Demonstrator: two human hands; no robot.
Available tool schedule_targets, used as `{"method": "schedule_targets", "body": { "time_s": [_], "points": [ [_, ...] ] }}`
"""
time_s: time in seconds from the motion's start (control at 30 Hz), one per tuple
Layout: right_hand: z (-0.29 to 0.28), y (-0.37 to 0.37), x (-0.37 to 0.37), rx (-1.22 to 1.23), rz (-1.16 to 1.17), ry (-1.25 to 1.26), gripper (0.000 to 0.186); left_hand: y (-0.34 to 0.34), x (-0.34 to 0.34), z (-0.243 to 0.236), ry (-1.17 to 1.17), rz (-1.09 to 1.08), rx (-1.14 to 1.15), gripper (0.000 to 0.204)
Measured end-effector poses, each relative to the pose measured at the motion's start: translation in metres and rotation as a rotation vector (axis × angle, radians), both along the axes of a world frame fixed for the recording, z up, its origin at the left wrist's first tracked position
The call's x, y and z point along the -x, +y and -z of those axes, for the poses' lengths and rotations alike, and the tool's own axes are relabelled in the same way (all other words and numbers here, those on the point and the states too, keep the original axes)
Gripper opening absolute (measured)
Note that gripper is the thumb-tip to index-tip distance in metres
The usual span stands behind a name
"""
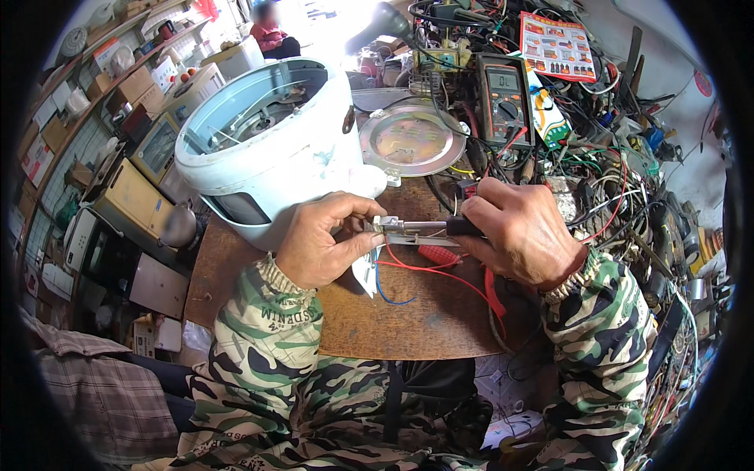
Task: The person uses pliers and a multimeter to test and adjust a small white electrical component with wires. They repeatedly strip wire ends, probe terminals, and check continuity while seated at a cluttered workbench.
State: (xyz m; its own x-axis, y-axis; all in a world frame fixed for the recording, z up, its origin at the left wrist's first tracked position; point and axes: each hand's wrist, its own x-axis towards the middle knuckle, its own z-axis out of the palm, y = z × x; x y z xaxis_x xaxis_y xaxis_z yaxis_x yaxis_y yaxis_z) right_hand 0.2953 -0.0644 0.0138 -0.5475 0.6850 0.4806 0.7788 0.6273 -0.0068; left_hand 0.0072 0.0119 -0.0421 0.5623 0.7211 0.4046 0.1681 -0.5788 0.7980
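My left hand (pixel 314 239) pinches a small whitish metal part (pixel 384 223) between thumb and fingers, above the wooden table. In my right hand (pixel 522 231) is a screwdriver (pixel 428 225), its dark handle in my fingers and its shaft pointing left. The screwdriver's tip reaches the small part; whether it sits in a screw is too small to see. Below hang a blue wire (pixel 393 301) and red wires (pixel 448 273). A red ribbed piece (pixel 439 254) lies under the shaft. Beyond my left hand stands a round pale-blue appliance housing (pixel 275 184), open at the top.
A round metal plate (pixel 412 145) lies behind my hands. Farther right, a multimeter (pixel 506 102) stands by a red-and-white printed sheet (pixel 558 47). Tangled cables (pixel 620 188) crowd the right side. Shelves with boxes (pixel 141 86) line the left; a person (pixel 271 35) sits far back.
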Motion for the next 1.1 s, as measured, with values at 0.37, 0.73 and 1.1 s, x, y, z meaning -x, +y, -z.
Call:
{"method": "schedule_targets", "body": {
  "time_s": [0.37,0.73,1.1],
  "points": [
    [0.010,0.006,0.003,-0.327,-0.030,-0.107,0.021,-0.001,-0.003,-0.001,-0.069,0.006,0.073,0.027],
    [0.014,0.011,0.004,-0.240,-0.032,-0.066,0.031,-0.005,0.003,-0.006,-0.014,-0.035,0.105,0.030],
    [0.026,0.018,-0.004,-0.317,-0.026,-0.095,0.029,-0.006,-0.005,-0.015,0.096,-0.045,0.064,0.029]
  ]
}}
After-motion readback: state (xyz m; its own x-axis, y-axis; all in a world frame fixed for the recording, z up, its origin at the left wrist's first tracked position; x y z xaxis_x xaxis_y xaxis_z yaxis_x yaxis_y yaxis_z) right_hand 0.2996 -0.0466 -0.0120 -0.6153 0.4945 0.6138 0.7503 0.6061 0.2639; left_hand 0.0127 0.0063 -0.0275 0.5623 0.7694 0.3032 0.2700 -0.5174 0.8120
